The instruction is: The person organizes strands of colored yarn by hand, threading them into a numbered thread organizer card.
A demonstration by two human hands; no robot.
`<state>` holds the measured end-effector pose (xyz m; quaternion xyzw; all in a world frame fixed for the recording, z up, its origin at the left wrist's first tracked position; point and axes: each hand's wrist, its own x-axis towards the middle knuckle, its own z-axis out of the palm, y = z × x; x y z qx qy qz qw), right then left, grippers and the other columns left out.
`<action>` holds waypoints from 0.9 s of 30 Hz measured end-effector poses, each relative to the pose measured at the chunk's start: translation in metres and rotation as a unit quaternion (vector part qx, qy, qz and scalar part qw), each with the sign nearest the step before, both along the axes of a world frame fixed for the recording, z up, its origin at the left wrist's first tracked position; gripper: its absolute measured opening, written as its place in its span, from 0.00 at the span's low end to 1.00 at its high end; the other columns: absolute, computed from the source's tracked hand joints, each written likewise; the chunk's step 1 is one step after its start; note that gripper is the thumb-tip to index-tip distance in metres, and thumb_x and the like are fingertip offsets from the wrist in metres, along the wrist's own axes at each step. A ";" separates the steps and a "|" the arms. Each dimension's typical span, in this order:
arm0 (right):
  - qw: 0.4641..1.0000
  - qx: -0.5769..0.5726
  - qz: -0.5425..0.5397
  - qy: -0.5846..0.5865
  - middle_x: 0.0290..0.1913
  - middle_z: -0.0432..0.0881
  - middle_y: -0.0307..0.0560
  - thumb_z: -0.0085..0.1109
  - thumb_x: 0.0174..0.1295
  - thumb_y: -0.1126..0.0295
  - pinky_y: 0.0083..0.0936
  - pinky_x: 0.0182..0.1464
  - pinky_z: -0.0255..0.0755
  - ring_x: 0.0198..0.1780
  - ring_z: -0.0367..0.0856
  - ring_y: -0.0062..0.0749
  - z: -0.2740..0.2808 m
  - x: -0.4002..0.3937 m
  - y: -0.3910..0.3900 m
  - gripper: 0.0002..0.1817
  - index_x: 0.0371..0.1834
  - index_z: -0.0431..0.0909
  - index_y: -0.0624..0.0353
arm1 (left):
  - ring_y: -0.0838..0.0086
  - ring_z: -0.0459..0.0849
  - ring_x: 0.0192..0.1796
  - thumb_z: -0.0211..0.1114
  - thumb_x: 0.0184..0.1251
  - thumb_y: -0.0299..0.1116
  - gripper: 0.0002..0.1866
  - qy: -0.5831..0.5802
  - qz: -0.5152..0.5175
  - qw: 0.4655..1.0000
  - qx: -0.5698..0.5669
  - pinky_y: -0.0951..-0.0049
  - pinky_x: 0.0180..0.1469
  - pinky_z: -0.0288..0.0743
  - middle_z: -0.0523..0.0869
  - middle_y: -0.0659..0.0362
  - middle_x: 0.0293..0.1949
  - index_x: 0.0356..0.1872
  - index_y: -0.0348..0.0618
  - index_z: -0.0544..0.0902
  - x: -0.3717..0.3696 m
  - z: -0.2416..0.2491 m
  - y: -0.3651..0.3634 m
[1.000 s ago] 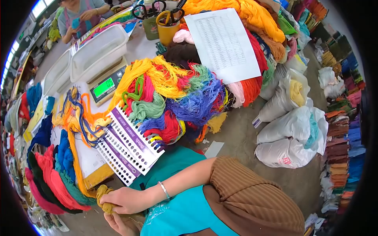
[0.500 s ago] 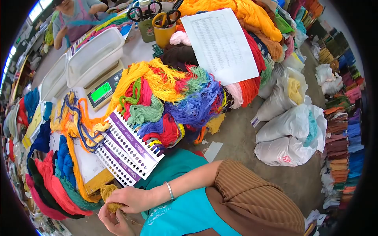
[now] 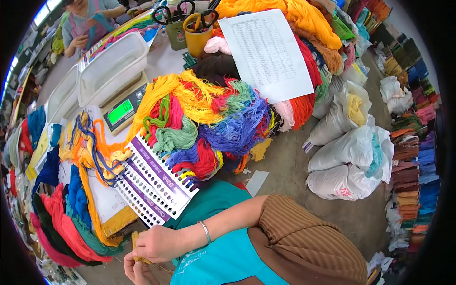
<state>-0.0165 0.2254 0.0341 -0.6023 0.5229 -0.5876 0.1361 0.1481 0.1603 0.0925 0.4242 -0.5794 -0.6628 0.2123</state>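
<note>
My right hand (image 3: pixel 159 243), with a bracelet on its wrist, closes around a small mustard-gold bundle of thread (image 3: pixel 136 243) at the bottom left of the head view. Just below it, my left hand (image 3: pixel 140 271) has its fingers bent against the same bundle, partly cut off by the frame edge. Most of the bundle is hidden by the fingers. Beside my hands, white-and-purple cards with rows of holes (image 3: pixel 151 187) lean at the table edge, threads tied through some holes. Behind them lies a big heap of yellow, blue, green and red skeins (image 3: pixel 232 116).
A scale (image 3: pixel 121 111) with a green display stands by white trays (image 3: pixel 114 66). Scissors sit in cups (image 3: pixel 198 42). A printed sheet (image 3: pixel 267 54) lies on skeins. Plastic bags (image 3: pixel 351 161) are on the floor. Hanging skeins (image 3: pixel 64 223) line the left; a person (image 3: pixel 90 23) works opposite.
The gold bundle has been gathered in, with less of it showing beyond my fingers. My hands have shifted slightly right. The person opposite has lowered their blue thread.
</note>
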 end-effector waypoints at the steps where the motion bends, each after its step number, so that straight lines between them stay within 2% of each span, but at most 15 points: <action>1: 0.998 -0.043 -0.038 0.016 0.30 0.77 0.43 0.62 0.49 0.69 0.34 0.27 0.72 0.33 0.79 0.39 0.001 0.000 -0.002 0.06 0.29 0.77 0.57 | 0.76 0.80 0.39 0.55 0.69 0.22 0.11 0.004 0.020 1.000 0.015 0.77 0.41 0.76 0.83 0.56 0.39 0.49 0.35 0.79 0.000 -0.001 -0.002; 2: 0.998 -0.043 -0.038 0.016 0.30 0.77 0.43 0.62 0.49 0.69 0.34 0.27 0.72 0.33 0.79 0.39 0.000 -0.002 -0.004 0.06 0.29 0.77 0.57 | 0.76 0.80 0.37 0.55 0.69 0.24 0.11 0.008 0.040 0.999 0.030 0.78 0.38 0.75 0.83 0.57 0.37 0.48 0.35 0.79 0.000 -0.003 -0.003; 4: 0.984 -0.086 -0.057 0.143 0.30 0.77 0.39 0.61 0.48 0.67 0.30 0.27 0.70 0.34 0.77 0.34 0.000 -0.004 -0.007 0.07 0.28 0.77 0.56 | 0.76 0.79 0.35 0.55 0.69 0.26 0.10 -0.003 0.066 0.997 0.029 0.78 0.36 0.74 0.83 0.57 0.36 0.47 0.36 0.79 -0.006 -0.005 0.002; 9: 0.977 -0.068 -0.058 0.192 0.29 0.77 0.38 0.60 0.47 0.66 0.27 0.27 0.69 0.34 0.76 0.34 -0.003 -0.004 -0.013 0.07 0.27 0.77 0.56 | 0.78 0.77 0.32 0.57 0.68 0.26 0.07 0.013 0.072 0.996 0.044 0.79 0.34 0.72 0.81 0.59 0.34 0.43 0.38 0.78 -0.002 -0.017 0.000; 12: 0.977 -0.077 -0.033 0.194 0.28 0.76 0.39 0.61 0.46 0.66 0.28 0.26 0.69 0.33 0.76 0.34 -0.002 -0.007 -0.017 0.07 0.26 0.76 0.55 | 0.79 0.76 0.32 0.58 0.67 0.23 0.05 -0.042 0.010 0.998 -0.054 0.79 0.34 0.71 0.80 0.60 0.33 0.42 0.38 0.78 -0.001 -0.022 0.002; 14: 0.977 -0.095 -0.016 0.192 0.27 0.76 0.39 0.62 0.45 0.66 0.29 0.25 0.69 0.33 0.77 0.34 -0.004 -0.006 -0.017 0.08 0.26 0.76 0.55 | 0.77 0.77 0.34 0.58 0.66 0.21 0.07 -0.144 -0.107 0.939 -0.293 0.78 0.37 0.72 0.80 0.60 0.36 0.44 0.37 0.78 0.010 -0.030 -0.008; 18: 0.979 -0.117 0.036 0.161 0.26 0.75 0.39 0.63 0.43 0.67 0.33 0.23 0.69 0.31 0.78 0.37 -0.005 -0.005 -0.016 0.08 0.25 0.75 0.56 | 0.75 0.80 0.41 0.61 0.65 0.23 0.11 -0.149 -0.091 0.946 -0.274 0.76 0.45 0.74 0.81 0.59 0.42 0.48 0.37 0.77 0.005 -0.026 -0.010; 19: 0.983 -0.122 0.046 0.127 0.26 0.75 0.40 0.64 0.43 0.68 0.34 0.22 0.69 0.31 0.78 0.38 -0.004 -0.004 -0.016 0.08 0.25 0.75 0.57 | 0.72 0.80 0.47 0.62 0.64 0.25 0.14 -0.041 -0.068 0.989 -0.127 0.73 0.50 0.74 0.81 0.57 0.46 0.51 0.37 0.77 0.013 -0.032 -0.016; 20: 0.983 -0.121 0.046 0.128 0.26 0.75 0.40 0.64 0.43 0.68 0.34 0.22 0.69 0.31 0.78 0.38 -0.003 0.001 -0.017 0.08 0.25 0.75 0.57 | 0.70 0.80 0.53 0.62 0.64 0.27 0.17 0.068 -0.043 0.996 0.024 0.70 0.56 0.74 0.81 0.56 0.51 0.54 0.36 0.76 0.021 -0.039 -0.022; 21: 0.990 -0.112 0.033 0.084 0.26 0.75 0.41 0.63 0.44 0.69 0.35 0.23 0.70 0.30 0.78 0.39 -0.004 0.007 -0.019 0.08 0.25 0.74 0.57 | 0.70 0.80 0.53 0.62 0.64 0.27 0.17 0.070 -0.042 0.996 0.025 0.70 0.56 0.74 0.81 0.56 0.51 0.54 0.36 0.76 0.026 -0.043 -0.024; 23: 0.994 -0.102 0.021 0.041 0.26 0.74 0.42 0.63 0.45 0.70 0.36 0.25 0.71 0.30 0.77 0.41 -0.003 0.011 -0.020 0.08 0.25 0.74 0.58 | 0.65 0.76 0.62 0.62 0.64 0.33 0.24 0.218 0.035 0.944 0.244 0.63 0.65 0.69 0.78 0.53 0.59 0.61 0.36 0.74 0.036 -0.054 -0.030; 24: 0.997 -0.078 0.018 -0.013 0.27 0.74 0.42 0.62 0.45 0.71 0.34 0.26 0.71 0.30 0.77 0.40 -0.002 0.010 -0.021 0.07 0.25 0.73 0.58 | 0.60 0.76 0.63 0.59 0.67 0.35 0.26 0.288 -0.015 0.921 0.264 0.55 0.66 0.68 0.75 0.50 0.63 0.64 0.37 0.71 0.065 -0.086 -0.054; 25: 0.996 -0.053 0.015 -0.066 0.28 0.75 0.41 0.61 0.46 0.73 0.32 0.28 0.71 0.31 0.77 0.38 -0.001 0.008 -0.022 0.07 0.25 0.72 0.58 | 0.54 0.75 0.64 0.55 0.70 0.37 0.28 0.355 -0.066 0.889 0.280 0.47 0.66 0.67 0.71 0.47 0.67 0.68 0.38 0.67 0.056 -0.083 -0.062; 26: 0.975 0.015 0.084 -0.203 0.25 0.73 0.45 0.59 0.49 0.73 0.33 0.31 0.69 0.29 0.75 0.43 0.000 0.007 -0.022 0.06 0.28 0.72 0.62 | 0.55 0.74 0.65 0.51 0.65 0.31 0.30 0.353 0.058 0.888 0.289 0.46 0.67 0.66 0.72 0.49 0.67 0.71 0.38 0.64 0.060 -0.076 -0.049; 27: 0.954 0.063 0.109 -0.273 0.25 0.73 0.45 0.58 0.51 0.74 0.32 0.31 0.68 0.28 0.75 0.42 0.002 0.007 -0.023 0.06 0.29 0.72 0.62 | 0.57 0.73 0.66 0.51 0.68 0.33 0.29 0.351 0.010 0.903 0.248 0.50 0.68 0.66 0.73 0.50 0.66 0.70 0.37 0.64 0.042 -0.056 -0.034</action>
